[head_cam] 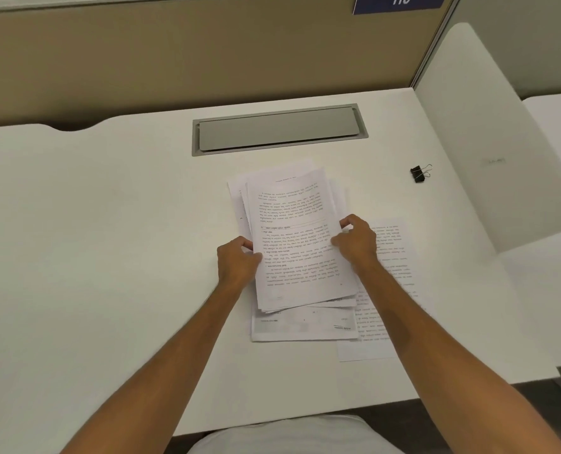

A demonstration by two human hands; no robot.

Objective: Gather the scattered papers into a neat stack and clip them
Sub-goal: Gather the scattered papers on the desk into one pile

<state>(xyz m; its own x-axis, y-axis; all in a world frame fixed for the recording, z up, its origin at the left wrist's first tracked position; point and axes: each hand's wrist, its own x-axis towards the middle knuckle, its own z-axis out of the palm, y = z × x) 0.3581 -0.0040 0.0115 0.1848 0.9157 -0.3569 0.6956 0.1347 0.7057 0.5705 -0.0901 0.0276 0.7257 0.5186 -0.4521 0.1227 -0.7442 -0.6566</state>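
A loose pile of printed papers (292, 237) lies at the middle of the white desk (108, 257), its sheets fanned out and uneven at the edges. My left hand (236, 262) grips the pile's left edge and my right hand (357, 240) grips its right edge. One printed sheet (393, 283) lies flat on the desk to the right, partly under my right forearm. Another sheet (305, 326) sticks out below the pile. A black binder clip (419, 173) rests on the desk at the far right, apart from both hands.
A grey cable-tray lid (279, 131) is set into the desk behind the papers. A tan partition (190, 60) runs along the back and a white side panel (488, 142) stands at the right. The desk's front edge is near my body.
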